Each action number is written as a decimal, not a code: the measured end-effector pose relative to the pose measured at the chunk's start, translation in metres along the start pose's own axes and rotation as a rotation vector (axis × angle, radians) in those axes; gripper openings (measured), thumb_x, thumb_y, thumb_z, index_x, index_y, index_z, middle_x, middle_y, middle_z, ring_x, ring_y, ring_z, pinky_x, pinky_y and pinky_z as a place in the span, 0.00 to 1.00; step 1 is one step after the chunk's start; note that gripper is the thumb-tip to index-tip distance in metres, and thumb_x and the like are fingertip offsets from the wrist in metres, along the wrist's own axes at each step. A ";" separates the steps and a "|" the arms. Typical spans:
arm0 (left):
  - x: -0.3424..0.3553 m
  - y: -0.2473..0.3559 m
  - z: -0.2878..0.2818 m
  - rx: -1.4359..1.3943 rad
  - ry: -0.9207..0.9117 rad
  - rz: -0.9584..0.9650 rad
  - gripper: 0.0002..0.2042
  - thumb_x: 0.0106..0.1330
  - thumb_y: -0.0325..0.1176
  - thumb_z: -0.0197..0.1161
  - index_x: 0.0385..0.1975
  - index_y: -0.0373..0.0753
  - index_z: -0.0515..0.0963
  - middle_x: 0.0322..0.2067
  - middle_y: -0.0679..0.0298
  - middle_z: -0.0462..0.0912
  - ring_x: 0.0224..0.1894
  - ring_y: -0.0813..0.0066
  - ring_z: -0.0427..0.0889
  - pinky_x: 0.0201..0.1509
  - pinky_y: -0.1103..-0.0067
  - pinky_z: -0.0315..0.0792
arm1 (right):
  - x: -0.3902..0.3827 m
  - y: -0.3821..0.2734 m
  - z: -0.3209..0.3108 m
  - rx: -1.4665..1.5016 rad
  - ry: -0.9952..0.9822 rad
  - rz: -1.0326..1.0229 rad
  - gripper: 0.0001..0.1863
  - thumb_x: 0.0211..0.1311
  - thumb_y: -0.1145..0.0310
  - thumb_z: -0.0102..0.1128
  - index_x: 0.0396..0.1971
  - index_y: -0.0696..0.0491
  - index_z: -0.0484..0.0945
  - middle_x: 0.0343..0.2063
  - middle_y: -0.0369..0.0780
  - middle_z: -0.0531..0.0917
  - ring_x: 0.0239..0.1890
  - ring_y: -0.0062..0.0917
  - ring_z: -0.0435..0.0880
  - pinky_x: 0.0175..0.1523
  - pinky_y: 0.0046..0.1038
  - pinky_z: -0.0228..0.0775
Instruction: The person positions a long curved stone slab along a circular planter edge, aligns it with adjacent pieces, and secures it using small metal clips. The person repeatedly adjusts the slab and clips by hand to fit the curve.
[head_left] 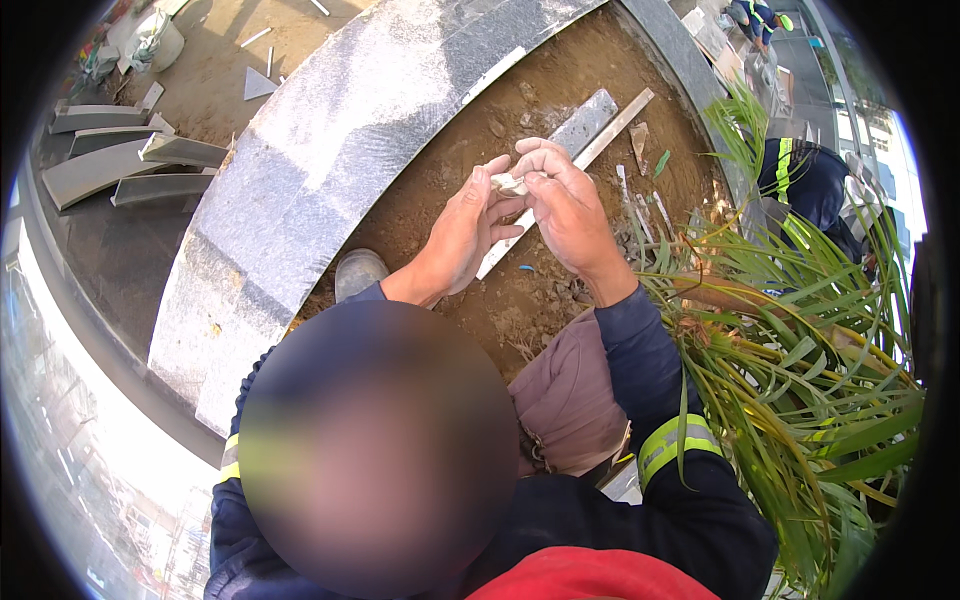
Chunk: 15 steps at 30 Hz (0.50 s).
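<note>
Taking the broad curved stone slab point(300, 165) as landmark, the small whitish lump point(509, 184) is held up on its right-hand side, above the bare soil point(470, 130) that borders the slab's inner edge. Whether the lump is paste, crumpled wrapping or a chip of something is too small to tell.

The left hand point(458, 232) is the nearer of the two to the slab; its thumb and forefinger meet at the slab-side end of the lump, while its remaining fingers are half spread underneath. The right hand point(566, 207), farther from the slab, has its thumb and bent forefinger drawn in on the opposite end. Each grip is thus nearly closed, with only the lump's thickness between the fingertips, and neither hand appears nearer to the lump than the other. The lump's longer axis seems to run across from one thumb to the other, pointing roughly toward and away from the slab, though the fingers cover part of it.

Behind the hands, still on the soil side of the slab, a narrow pale bar point(622, 118) lies slantwise on the ground beside a dark grey stone strip point(592, 117). A boot toe point(360, 272) shows just beside the slab's inner edge. Farther from the slab, past the soil, palm fronds point(800, 350) spread.
</note>
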<state>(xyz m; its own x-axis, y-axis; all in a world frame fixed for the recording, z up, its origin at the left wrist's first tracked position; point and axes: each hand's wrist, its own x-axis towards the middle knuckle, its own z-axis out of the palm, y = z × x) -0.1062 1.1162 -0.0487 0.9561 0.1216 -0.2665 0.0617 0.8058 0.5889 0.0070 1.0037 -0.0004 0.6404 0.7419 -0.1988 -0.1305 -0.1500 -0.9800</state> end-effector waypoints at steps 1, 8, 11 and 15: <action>0.001 0.002 0.000 -0.101 -0.062 -0.007 0.35 0.81 0.60 0.40 0.73 0.36 0.60 0.66 0.56 0.70 0.66 0.64 0.73 0.68 0.64 0.70 | -0.001 -0.008 0.005 -0.228 -0.014 -0.060 0.09 0.73 0.73 0.50 0.40 0.61 0.79 0.57 0.45 0.71 0.56 0.27 0.76 0.58 0.32 0.71; 0.003 0.017 -0.001 -0.033 0.115 0.046 0.20 0.80 0.42 0.55 0.62 0.34 0.71 0.49 0.62 0.81 0.46 0.75 0.81 0.50 0.76 0.76 | 0.002 -0.002 -0.005 -0.519 -0.211 -0.166 0.25 0.66 0.68 0.65 0.63 0.55 0.77 0.67 0.46 0.68 0.61 0.35 0.74 0.63 0.39 0.71; 0.007 0.053 -0.023 0.149 0.161 0.158 0.17 0.75 0.34 0.64 0.59 0.34 0.76 0.38 0.65 0.85 0.34 0.82 0.81 0.37 0.88 0.72 | -0.002 -0.028 0.000 -0.070 -0.203 -0.092 0.38 0.67 0.64 0.68 0.74 0.53 0.65 0.70 0.46 0.67 0.57 0.29 0.78 0.60 0.34 0.75; 0.025 0.165 -0.105 0.834 0.525 0.670 0.24 0.75 0.32 0.64 0.67 0.31 0.70 0.50 0.57 0.85 0.45 0.76 0.84 0.52 0.78 0.78 | -0.006 -0.035 -0.025 -0.209 0.129 -0.142 0.34 0.70 0.64 0.64 0.71 0.62 0.66 0.61 0.46 0.79 0.49 0.25 0.83 0.54 0.29 0.77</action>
<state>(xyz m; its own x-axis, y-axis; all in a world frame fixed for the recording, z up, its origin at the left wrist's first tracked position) -0.1022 1.3132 -0.0379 0.6468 0.7535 0.1180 -0.0523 -0.1105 0.9925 0.0270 0.9879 0.0355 0.7338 0.6779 -0.0446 0.1178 -0.1915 -0.9744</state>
